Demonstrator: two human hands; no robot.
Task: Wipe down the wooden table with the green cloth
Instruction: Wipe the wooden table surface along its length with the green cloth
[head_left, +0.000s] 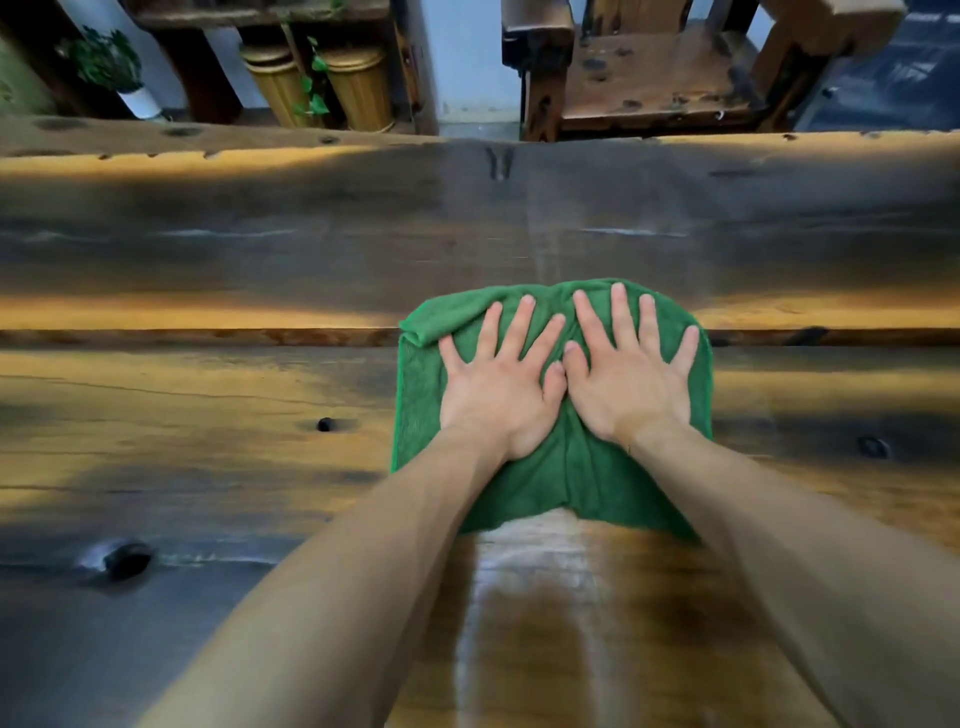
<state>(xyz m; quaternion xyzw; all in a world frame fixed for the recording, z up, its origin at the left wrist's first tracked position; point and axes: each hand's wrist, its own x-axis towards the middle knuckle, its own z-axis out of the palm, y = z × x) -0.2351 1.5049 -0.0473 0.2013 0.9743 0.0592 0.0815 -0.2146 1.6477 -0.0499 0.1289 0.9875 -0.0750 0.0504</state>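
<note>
Two flat hands (566, 384) on green cloth (571, 478)

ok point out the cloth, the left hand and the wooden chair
cloth (582, 467), head view, bare fabric between the wrists
left hand (498, 395), head view, back of the hand
chair (654, 78), head view, its seat

Both hands, left hand (501, 392) and right hand (631, 382), press flat with fingers spread on the green cloth (576, 467), thumbs touching. The cloth lies on the wooden table (208, 415) (a shiny streak at 6 o'clock). A wooden chair (660, 78) stands at 1 o'clock.
</note>
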